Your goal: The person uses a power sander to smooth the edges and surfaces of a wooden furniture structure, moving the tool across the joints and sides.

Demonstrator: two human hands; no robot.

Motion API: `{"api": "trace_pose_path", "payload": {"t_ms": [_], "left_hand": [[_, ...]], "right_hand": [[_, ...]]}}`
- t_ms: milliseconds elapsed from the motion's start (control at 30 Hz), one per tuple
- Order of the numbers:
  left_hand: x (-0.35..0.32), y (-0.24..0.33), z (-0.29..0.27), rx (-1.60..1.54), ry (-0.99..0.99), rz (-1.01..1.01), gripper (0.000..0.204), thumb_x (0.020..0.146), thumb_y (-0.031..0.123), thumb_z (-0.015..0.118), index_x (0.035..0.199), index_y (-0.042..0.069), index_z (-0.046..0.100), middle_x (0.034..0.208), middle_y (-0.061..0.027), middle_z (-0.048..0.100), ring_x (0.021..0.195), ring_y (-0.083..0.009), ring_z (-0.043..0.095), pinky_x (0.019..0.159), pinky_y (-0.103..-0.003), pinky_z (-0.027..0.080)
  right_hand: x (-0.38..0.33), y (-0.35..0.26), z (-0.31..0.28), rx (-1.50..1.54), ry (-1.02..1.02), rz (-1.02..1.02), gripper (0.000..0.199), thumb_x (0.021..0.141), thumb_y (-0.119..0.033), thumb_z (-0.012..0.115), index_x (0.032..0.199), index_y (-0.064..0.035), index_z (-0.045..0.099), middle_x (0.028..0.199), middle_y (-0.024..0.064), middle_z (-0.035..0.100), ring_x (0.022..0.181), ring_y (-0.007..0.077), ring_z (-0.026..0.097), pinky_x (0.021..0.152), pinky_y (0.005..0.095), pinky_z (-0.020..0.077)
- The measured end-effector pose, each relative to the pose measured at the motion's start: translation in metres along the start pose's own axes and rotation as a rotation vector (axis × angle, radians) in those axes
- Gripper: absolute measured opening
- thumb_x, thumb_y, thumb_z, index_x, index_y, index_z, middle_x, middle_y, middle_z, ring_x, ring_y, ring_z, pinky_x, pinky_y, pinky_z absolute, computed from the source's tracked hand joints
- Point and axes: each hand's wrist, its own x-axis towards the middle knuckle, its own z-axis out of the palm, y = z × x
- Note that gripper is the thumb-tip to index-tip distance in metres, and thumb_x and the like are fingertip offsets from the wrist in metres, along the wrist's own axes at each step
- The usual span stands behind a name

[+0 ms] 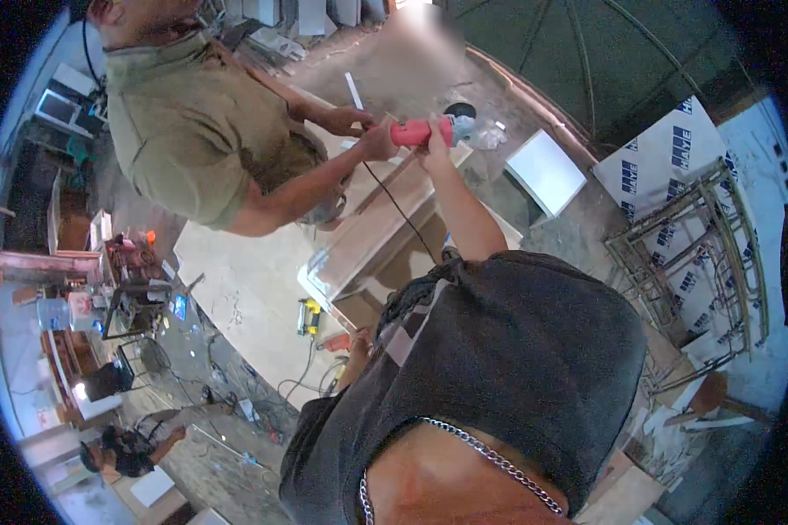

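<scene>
I see my right hand [435, 144] stretched out ahead, closed around the red angle grinder [425, 131]. The grinder's long axis lies roughly level across the view, left to right, with its dark disc head [460, 112] pointing right. It sits just above the far end of a long pale wooden box [385, 232]. A co-worker in an olive shirt [193, 131] stands at my left; one of that person's hands [378, 140] grips the grinder's left end, the other hand [346, 118] rests on the wood just behind it. My left hand [359, 341] is low beside my dark shirt, mostly hidden, so I cannot tell whether it holds anything. The black cord [403, 210] trails from the grinder back toward me. The box's far edge lies close under the disc. A white panel [547, 171] lies on the floor to the right, with a metal frame [692, 254] farther right. A yellow power tool [308, 317] lies on the pale board [236, 289] left of the box.
</scene>
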Motion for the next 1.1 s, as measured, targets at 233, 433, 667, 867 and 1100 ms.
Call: {"api": "trace_pose_path", "payload": {"t_ms": [233,433,667,867,1100], "left_hand": [[0.008,-0.028,-0.008,0.717,0.542,0.098,0.053,0.08,0.038,0.07,0.117,0.001,0.062,0.103,-0.0107,0.068,0.094,-0.0216,0.063,0.082,-0.034,0.049],[0.016,-0.006,-0.003,0.762,0.437,0.289,0.052,0.078,0.041,0.072,0.107,-0.002,0.065,0.102,-0.0165,0.068,0.091,-0.0285,0.064,0.08,-0.038,0.05],[-0.014,0.006,0.017,0.187,0.239,0.215,0.046,0.08,0.035,0.07,0.107,-0.003,0.063,0.099,-0.0135,0.068,0.088,-0.029,0.064,0.076,-0.036,0.051],[-0.029,0.005,0.023,0.371,0.172,0.078,0.042,0.086,0.028,0.064,0.115,-0.002,0.057,0.098,-0.0099,0.066,0.085,-0.0246,0.063,0.069,-0.035,0.051],[0.009,0.026,0.001,0.558,0.093,0.139,0.038,0.085,0.026,0.066,0.116,0.006,0.057,0.089,-0.0081,0.064,0.071,-0.0188,0.06,0.056,-0.031,0.048]], "right_hand": [[-0.016,0.029,-0.007,0.048,-0.052,0.141,0.047,0.09,-0.055,0.054,0.106,-0.0116,0.059,0.099,0.0066,0.066,0.083,0.0223,0.063,0.065,0.0367,0.0548],[-0.045,0.061,-0.001,-0.09,-0.149,0.209,0.063,0.079,-0.068,0.059,0.11,-0.0133,0.06,0.088,0.004,0.065,0.068,0.0212,0.06,0.058,0.0331,0.0523],[-0.093,0.113,-0.041,-0.557,-0.371,0.203,0.03,0.087,-0.033,0.059,0.098,-0.0068,0.051,0.074,0.0065,0.058,0.063,0.0202,0.059,0.051,0.035,0.0468],[-0.127,0.074,-0.163,-1.916,-0.676,-0.299,0.029,0.084,-0.025,0.066,0.104,-0.0042,0.066,0.091,0.007,0.069,0.09,0.0187,0.064,0.078,0.0419,0.0506],[-0.196,-0.031,-0.458,-1.965,0.135,0.18,0.028,0.081,-0.029,0.066,0.092,-0.0031,0.067,0.082,0.0127,0.065,0.076,0.0269,0.062,0.067,0.0414,0.0481]]}}
